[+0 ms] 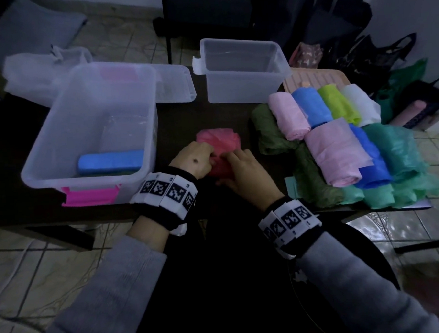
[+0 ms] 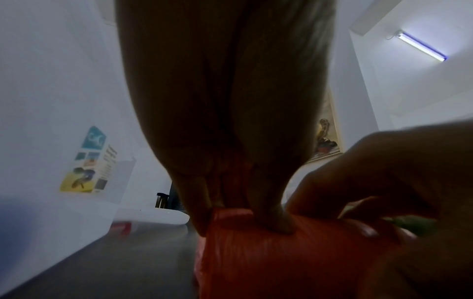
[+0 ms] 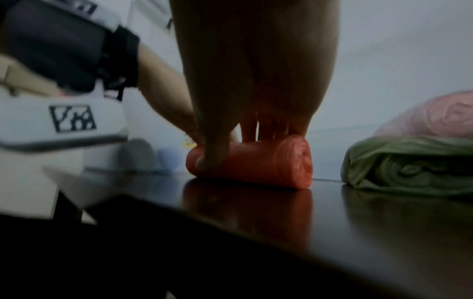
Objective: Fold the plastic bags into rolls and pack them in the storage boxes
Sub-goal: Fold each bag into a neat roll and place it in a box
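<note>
Glossy dark table (image 3: 358,212), thin crinkled plastic red bag (image 3: 256,161), translucent plastic box (image 1: 84,122)

My head view looks down on the table (image 1: 180,117) from its near edge. Both wrist views sit low, close, facing forward; all share the red roll (image 3: 258,161).

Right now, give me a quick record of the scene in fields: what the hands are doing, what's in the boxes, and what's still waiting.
Left hand: grips the red plastic bag roll on the dark table
Right hand: fingers curled on the same roll
Large clear storage box with pink latch: holds one blue rolled bag
Small clear storage box: nothing visible inside
Waiting: pile of coloured bags, to the right of the red roll, apart from it
</note>
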`<state>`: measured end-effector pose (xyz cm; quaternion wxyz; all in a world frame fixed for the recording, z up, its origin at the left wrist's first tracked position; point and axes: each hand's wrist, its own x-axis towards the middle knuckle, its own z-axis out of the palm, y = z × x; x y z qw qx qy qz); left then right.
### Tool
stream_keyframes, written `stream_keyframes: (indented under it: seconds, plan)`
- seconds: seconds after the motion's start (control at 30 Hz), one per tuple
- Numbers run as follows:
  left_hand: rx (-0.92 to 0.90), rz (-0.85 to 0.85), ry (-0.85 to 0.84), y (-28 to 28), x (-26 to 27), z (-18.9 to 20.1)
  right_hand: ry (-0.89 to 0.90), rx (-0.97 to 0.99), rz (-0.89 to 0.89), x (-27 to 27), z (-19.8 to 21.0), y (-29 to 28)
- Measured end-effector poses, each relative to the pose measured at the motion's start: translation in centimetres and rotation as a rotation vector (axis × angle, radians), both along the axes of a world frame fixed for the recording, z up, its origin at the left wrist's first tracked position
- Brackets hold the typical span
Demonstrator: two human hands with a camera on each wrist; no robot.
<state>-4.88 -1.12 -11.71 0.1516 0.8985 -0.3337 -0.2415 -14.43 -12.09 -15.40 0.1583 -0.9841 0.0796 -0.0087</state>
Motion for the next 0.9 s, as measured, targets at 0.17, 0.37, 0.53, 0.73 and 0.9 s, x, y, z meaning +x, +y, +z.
stream_keyframes:
  seconds: [0.17, 0.37, 0.53, 0.73, 0.9]
  plan:
    - [-0.122, 0.071, -0.026, 0.1, -0.3, 0.3, 0.037, -0.061, -0.001, 0.6, 0.1, -0.3]
    - [-0.117, 0.023, -0.073, 0.9, -1.0, 0.1, 0.158, 0.079, 0.007, 1.4, 1.5, -1.0]
    - [-0.055, 0.007, -0.01, 1.4, -0.9, 0.0, 0.262, 0.082, 0.053, 0.3, 1.6, -0.3]
    - [-0.021, -0.037, 0.089, 2.2, -0.9, 0.4, 0.229, 0.19, 0.081, -1.2, 1.7, -0.3]
    - [-0.113, 0.017, 0.064, 2.4, -0.8, 0.0, 0.358, 0.072, 0.091, -0.4, 2.6, -1.0]
